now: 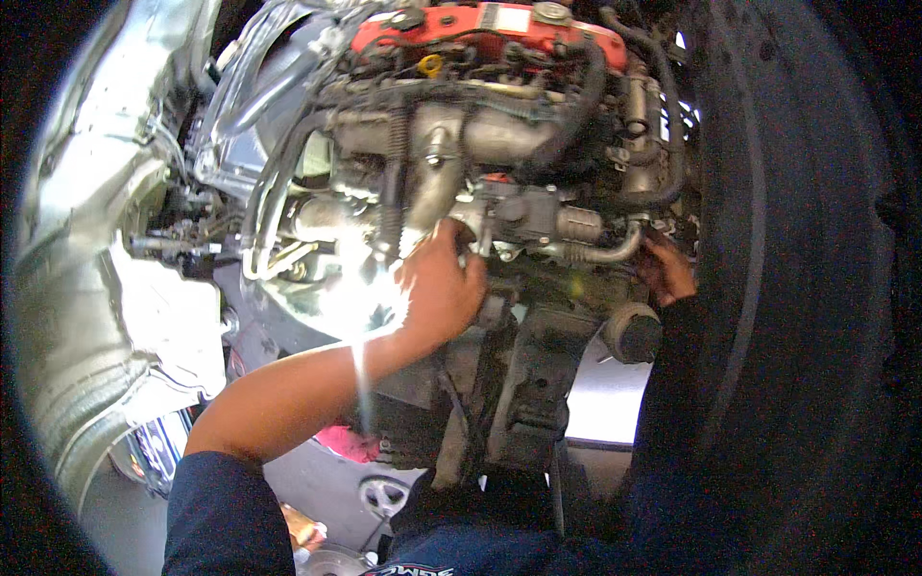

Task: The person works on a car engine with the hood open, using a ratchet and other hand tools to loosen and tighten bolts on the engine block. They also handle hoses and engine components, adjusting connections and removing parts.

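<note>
A large vehicle engine [495,134] with a red cover [451,24] on top fills the middle of the view. My left hand [440,288] reaches into its front side, below a curved metal pipe [434,187] and beside a dark housing [528,213]. Its thumb and fingers are bent together; what lies between them is hidden. My right hand [669,271] is at the engine's right end, next to the bend of a thin metal pipe [615,252]. Those fingers curl inward, and whatever they grip cannot be made out.
A glaring light [360,298] shines beside my left wrist. Bare metal bodywork [86,259] borders the left. A round filter-like part [631,333] sits below my right hand. A dark curved surface [788,250] rises on the right. Below lie a pink item [348,444] and a spoked wheel [384,495].
</note>
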The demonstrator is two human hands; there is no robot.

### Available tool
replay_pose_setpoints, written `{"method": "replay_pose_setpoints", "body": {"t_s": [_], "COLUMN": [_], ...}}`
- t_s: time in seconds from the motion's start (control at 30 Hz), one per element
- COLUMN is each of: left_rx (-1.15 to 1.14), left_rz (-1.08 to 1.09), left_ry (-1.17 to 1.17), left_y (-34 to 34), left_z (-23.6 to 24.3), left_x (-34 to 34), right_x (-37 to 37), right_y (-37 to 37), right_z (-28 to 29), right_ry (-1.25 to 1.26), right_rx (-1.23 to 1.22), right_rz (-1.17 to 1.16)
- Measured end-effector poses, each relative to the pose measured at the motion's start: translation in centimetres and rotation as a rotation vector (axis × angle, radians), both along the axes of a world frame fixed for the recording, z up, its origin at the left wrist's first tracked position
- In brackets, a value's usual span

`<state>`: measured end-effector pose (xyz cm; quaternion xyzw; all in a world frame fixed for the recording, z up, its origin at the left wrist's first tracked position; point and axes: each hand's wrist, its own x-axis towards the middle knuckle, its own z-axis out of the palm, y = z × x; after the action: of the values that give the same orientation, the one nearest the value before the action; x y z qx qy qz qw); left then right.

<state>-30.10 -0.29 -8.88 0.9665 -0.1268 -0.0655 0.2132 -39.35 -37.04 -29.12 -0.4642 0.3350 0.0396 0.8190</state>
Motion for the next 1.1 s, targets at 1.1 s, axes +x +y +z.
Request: {"method": "replay_pose_setpoints", "body": {"t_s": [1.1], "left_rx": [-1.189], "left_rz": [0.554], "left_ry": [0.209], "left_y": [-5.0], "left_z": [-2.1], "left_x": [3.6], "right_x": [7.5], "right_y": [22.7], "right_z": [27.4], "right_ry": [-0.262], "right_rx": [-1.456], "right_rz": [0.365]}}
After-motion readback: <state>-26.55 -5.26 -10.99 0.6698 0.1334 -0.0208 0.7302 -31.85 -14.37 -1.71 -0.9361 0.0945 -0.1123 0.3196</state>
